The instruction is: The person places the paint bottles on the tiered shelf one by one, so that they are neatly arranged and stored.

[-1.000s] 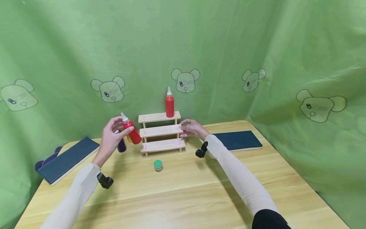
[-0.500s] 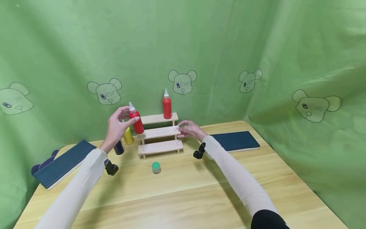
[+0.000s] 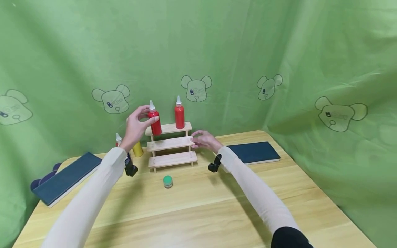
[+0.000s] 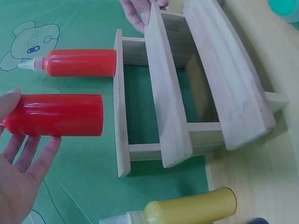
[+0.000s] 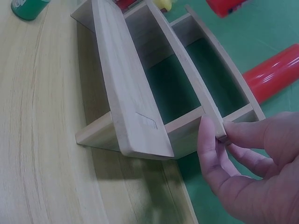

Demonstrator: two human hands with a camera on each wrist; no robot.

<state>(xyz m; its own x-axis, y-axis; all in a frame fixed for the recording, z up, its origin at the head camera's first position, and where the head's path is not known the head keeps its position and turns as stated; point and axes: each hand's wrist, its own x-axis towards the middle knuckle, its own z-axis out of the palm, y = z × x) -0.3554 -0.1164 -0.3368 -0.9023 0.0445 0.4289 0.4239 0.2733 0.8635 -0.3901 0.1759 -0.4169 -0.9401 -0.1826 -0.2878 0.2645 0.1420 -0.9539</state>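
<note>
The left hand (image 3: 136,126) is gripping a red squeeze bottle (image 3: 156,125) between thumb and fingers, holding it near the left end of the three-tier wooden stand (image 4: 243,84), its base apart from the top board (image 4: 120,107). The right hand (image 3: 206,141) is pinching the right end of the middle board (image 3: 170,144). Another red bottle (image 3: 179,117) is standing upright on the top board.

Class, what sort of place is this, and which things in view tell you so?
Probably a staged tabletop set-up indoors: a green curtain hangs behind and beside the wooden table, and a small stepped shelf stands on it.
</note>
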